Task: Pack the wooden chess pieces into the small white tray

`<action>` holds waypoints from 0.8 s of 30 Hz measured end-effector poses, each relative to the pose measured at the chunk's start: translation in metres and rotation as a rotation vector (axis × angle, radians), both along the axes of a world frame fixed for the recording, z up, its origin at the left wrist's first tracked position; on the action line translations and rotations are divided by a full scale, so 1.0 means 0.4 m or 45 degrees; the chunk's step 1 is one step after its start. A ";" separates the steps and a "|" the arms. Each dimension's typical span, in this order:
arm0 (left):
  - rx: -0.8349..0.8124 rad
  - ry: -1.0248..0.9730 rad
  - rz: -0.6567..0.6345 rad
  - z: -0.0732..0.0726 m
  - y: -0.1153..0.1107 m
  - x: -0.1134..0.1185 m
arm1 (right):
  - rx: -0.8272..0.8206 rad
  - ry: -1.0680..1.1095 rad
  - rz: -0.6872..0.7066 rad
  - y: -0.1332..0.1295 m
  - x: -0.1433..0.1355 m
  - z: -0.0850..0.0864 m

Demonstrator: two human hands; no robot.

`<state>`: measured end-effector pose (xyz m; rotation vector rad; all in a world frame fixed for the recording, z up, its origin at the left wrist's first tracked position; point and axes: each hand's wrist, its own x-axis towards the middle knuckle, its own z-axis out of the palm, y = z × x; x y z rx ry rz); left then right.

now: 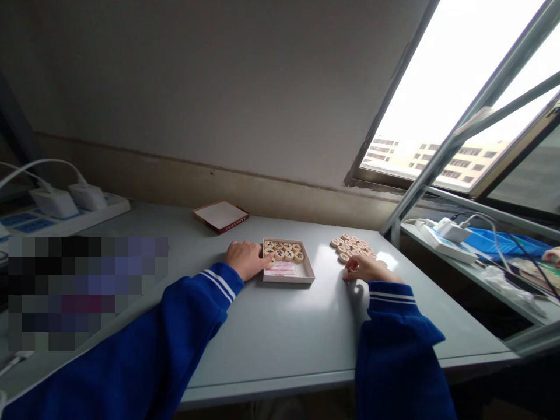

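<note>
My left hand (245,259) lies at the left side of an open shallow box (310,269), its fingers closed at the wall and its thumb reaching over the rim by a piece. Inside the box, round wooden Chinese chess pieces (289,255) marked with characters sit in rows along the far part. A pinkish paper (281,268) shows on the bottom nearer me. To the right, my right hand (370,269) is closed in a pinch on a Chinese chess piece, mostly hidden by the fingers. Just beyond it, several more pieces (347,242) lie grouped on the table.
The box lid (222,216) lies upturned at the back of the grey table (280,338). Power strips with white chargers stand at the far left (52,203) and on a right-hand shelf (450,233). A metal post (405,204) rises at the back right. Another person's hand (552,255) shows at the right edge.
</note>
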<state>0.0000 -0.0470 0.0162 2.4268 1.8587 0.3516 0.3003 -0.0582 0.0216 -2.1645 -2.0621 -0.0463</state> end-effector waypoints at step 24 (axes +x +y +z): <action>0.022 0.049 0.011 -0.005 -0.003 0.002 | 0.094 0.457 0.839 -0.011 -0.298 -0.005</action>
